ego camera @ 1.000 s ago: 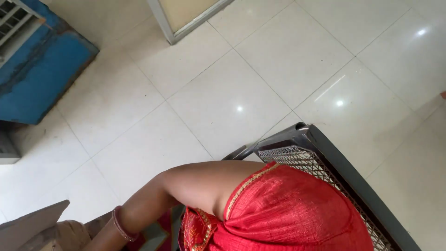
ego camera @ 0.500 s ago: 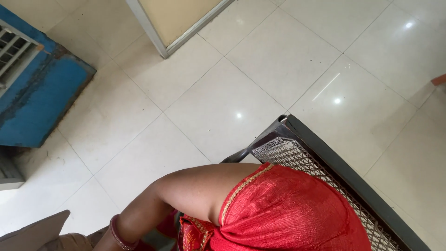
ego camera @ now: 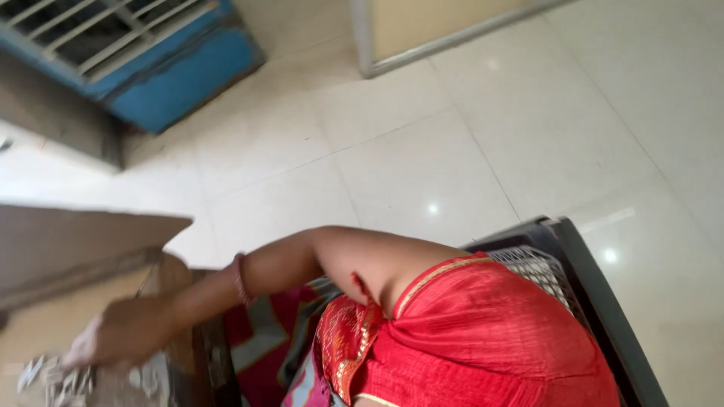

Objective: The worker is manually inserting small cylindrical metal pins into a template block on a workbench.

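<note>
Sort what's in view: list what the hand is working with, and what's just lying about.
In hand: right hand (blurred), open cardboard box, small pale pieces inside it.

Lying about: blue grated unit, mesh-backed chair, patterned cloth, framed panel, tiled floor.

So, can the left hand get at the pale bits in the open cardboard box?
Probably yes: the left hand is down beside the pale bits inside the cardboard box, whose flap is up, with nothing visible between them. Blur hides any contact.
</note>
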